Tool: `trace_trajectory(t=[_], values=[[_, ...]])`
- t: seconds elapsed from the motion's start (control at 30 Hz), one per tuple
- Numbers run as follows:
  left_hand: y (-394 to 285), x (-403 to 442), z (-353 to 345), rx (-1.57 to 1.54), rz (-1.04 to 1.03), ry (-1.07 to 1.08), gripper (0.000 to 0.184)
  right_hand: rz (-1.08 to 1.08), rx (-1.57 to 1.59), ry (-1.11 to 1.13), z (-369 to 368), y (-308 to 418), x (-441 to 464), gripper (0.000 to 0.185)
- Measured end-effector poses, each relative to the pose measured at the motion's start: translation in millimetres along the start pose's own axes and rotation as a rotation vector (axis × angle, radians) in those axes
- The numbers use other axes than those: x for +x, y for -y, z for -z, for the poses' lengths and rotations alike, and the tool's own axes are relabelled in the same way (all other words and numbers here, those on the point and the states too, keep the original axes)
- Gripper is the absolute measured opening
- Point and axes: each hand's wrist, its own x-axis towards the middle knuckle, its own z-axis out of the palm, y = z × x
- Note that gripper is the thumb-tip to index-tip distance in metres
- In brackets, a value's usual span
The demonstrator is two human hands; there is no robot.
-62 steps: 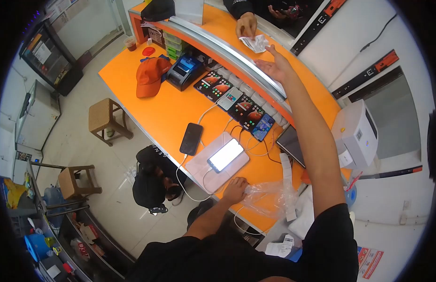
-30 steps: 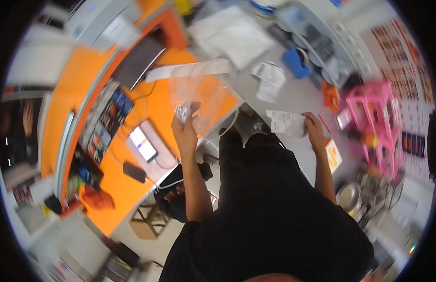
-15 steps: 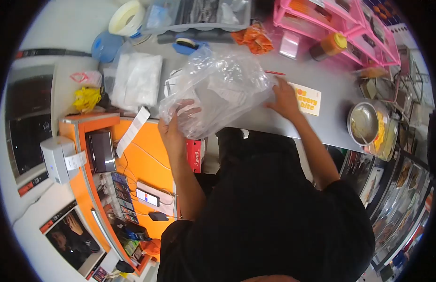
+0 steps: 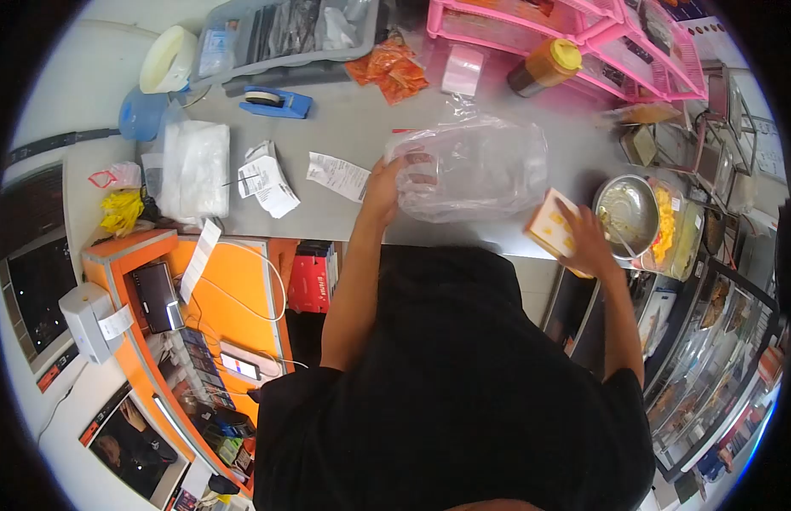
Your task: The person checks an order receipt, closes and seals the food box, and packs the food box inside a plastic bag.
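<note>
Over the steel counter a clear plastic bag (image 4: 485,166) is spread wide, its mouth toward the left. My left hand (image 4: 388,186) grips the bag at that end, and its fingers show through the film. Off to the right, my right hand (image 4: 589,243) holds a small white-and-yellow food box (image 4: 552,223), tilted near the counter's front edge. The box is apart from the bag. Left of the bag lie a printed receipt (image 4: 337,174) and a bundle of more receipts (image 4: 271,183).
Along the back stand a grey bin of bags (image 4: 293,64), a blue tape dispenser (image 4: 284,104), a sauce bottle (image 4: 540,72) and pink racks (image 4: 497,30). A metal bowl (image 4: 625,209) with a spoon sits at right. A stack of plastic bags (image 4: 195,170) lies at left.
My right hand has let go of the bag and taken hold of the food box, raising and tilting it. My left hand and the bag have shifted right, uncovering the receipts and tape dispenser.
</note>
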Motion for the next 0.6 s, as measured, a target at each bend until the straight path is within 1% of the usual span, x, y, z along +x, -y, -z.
trace_trajectory(t=[0.13, 0.2, 0.23, 0.3, 0.37, 0.43, 0.47, 0.53, 0.6], values=[[55, 27, 10, 0.03, 0.12, -0.014, 0.036, 0.173, -0.02, 0.253, 111, 27, -46, 0.113], [72, 29, 14, 0.032, 0.163, -0.063, 0.036, 0.336, 0.036, 0.204, 138, 57, -42, 0.11], [80, 31, 19, 0.057, 0.141, -0.107, 0.035, 0.418, 0.064, 0.175, 142, 73, -35, 0.109], [91, 33, 29, 0.103, 0.085, -0.203, 0.034, 0.606, 0.136, 0.011, 125, 101, -2, 0.106], [91, 29, 35, 0.219, 0.031, -0.24, 0.03, 0.766, 0.174, -0.136, 87, 132, 50, 0.103], [103, 27, 55, -0.063, 0.087, -0.157, 0.028, 0.909, 0.186, -0.375, 30, 151, 109, 0.095], [110, 27, 65, -0.199, 0.124, -0.124, 0.027, 0.976, 0.216, -0.409, 7, 151, 133, 0.095], [88, 20, 55, -0.028, 0.074, -0.188, 0.028, 1.105, 0.268, -0.48, -26, 140, 171, 0.094], [73, 6, 37, 0.132, 0.045, -0.25, 0.029, 1.037, 0.257, -0.393, -52, 124, 182, 0.095]])
